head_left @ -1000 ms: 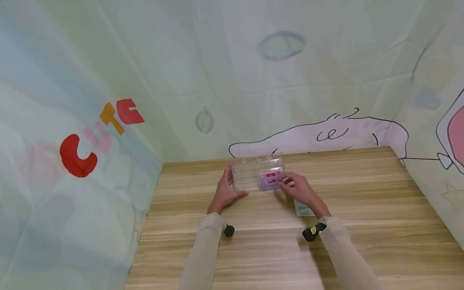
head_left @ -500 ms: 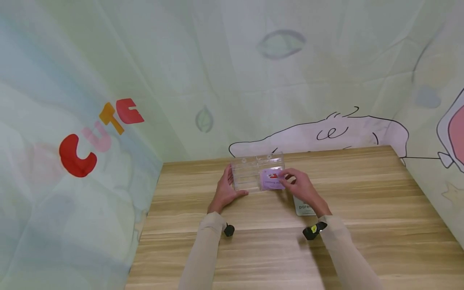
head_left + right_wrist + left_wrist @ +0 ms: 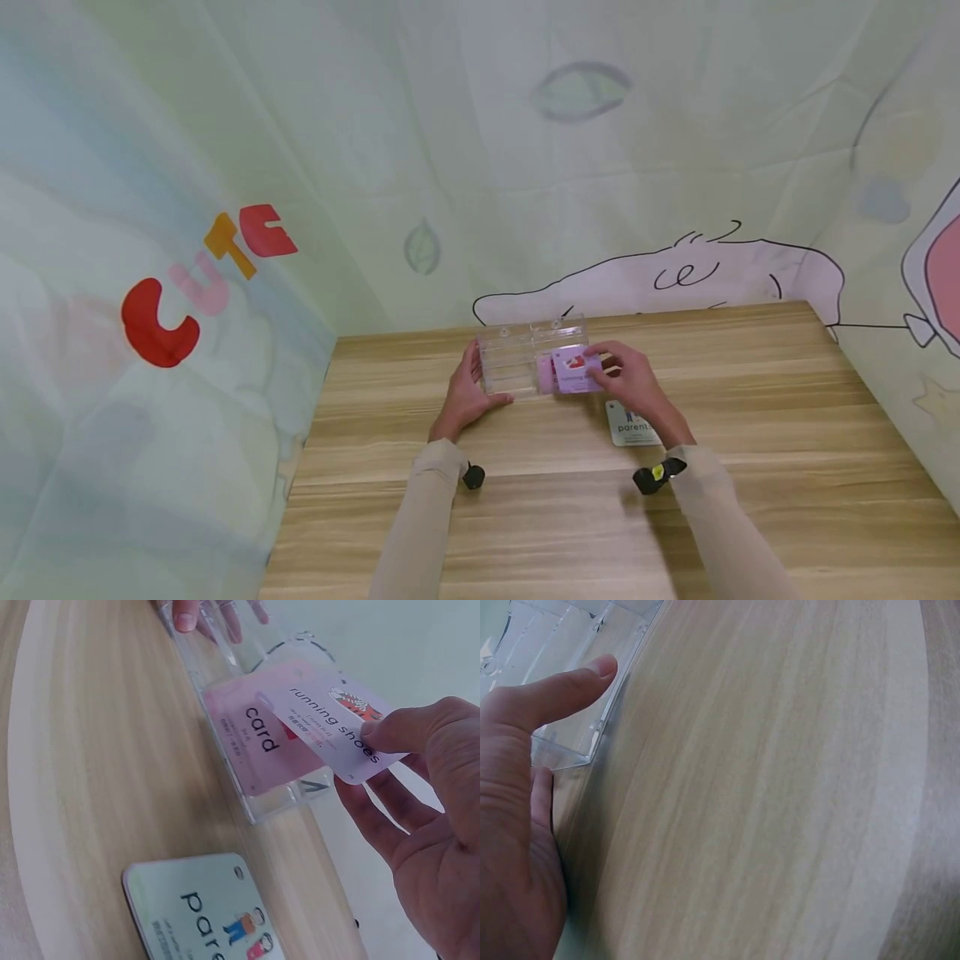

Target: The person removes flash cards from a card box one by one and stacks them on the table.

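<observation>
A clear plastic holder with several compartments [image 3: 507, 360] stands on the table near its back edge. My left hand [image 3: 461, 404] holds it by the left side, the thumb lying over its front lower edge; in the left wrist view the thumb reaches across the clear plastic [image 3: 570, 742]. My right hand [image 3: 633, 379] pinches a lilac "running shoes" card [image 3: 319, 712] between thumb and fingers, tilted in front of the holder's lower right compartment. Behind it, a pink card printed "card" [image 3: 240, 742] sits in that compartment, partly covered by the lilac one.
A pale green "parents" card [image 3: 628, 423] lies on the wooden table [image 3: 547, 508], below the right hand; its edge looks thick, perhaps a stack. A printed fabric backdrop [image 3: 450, 167] rises behind the table and along the left.
My right hand has drawn the lilac card to the right, uncovering part of the pink card behind it. More of the "parents" card shows. The left hand and the holder stay put.
</observation>
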The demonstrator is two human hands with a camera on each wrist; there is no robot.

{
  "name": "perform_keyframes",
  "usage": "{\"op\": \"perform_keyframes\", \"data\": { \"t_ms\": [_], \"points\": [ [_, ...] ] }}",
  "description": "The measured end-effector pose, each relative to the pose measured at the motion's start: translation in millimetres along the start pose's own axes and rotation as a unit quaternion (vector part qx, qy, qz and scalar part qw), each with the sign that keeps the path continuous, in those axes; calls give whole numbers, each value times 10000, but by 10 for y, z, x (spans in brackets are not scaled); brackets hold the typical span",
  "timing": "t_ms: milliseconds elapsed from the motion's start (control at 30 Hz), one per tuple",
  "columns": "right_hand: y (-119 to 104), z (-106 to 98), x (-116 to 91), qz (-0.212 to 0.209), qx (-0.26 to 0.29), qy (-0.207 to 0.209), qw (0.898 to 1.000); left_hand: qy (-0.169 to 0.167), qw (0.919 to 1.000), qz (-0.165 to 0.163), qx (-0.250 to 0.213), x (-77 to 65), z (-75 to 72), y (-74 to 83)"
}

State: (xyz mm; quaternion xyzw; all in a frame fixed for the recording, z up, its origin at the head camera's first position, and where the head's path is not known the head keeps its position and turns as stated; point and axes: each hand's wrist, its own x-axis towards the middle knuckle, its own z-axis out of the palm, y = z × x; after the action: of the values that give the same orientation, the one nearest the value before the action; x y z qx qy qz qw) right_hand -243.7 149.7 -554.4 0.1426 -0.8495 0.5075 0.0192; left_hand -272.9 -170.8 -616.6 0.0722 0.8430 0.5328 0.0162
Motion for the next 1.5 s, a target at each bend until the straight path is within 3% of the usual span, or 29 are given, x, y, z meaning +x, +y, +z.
{"op": "perform_keyframes", "data": {
  "t_ms": [500,833,1233,1500],
  "points": [
    [52,-262,-120,189,-161,-34,9997,68,10000,-24,25,-35,-12,26],
    [204,-425,-307,195,-292,6,9994,35,10000,-9,18,-43,-5,32],
    [321,-514,-526,221,-234,82,9994,40,10000,15,4,-26,1,17],
    [385,-535,-641,580,-304,-155,9977,21,10000,-10,60,-13,4,2]
  ]
}}
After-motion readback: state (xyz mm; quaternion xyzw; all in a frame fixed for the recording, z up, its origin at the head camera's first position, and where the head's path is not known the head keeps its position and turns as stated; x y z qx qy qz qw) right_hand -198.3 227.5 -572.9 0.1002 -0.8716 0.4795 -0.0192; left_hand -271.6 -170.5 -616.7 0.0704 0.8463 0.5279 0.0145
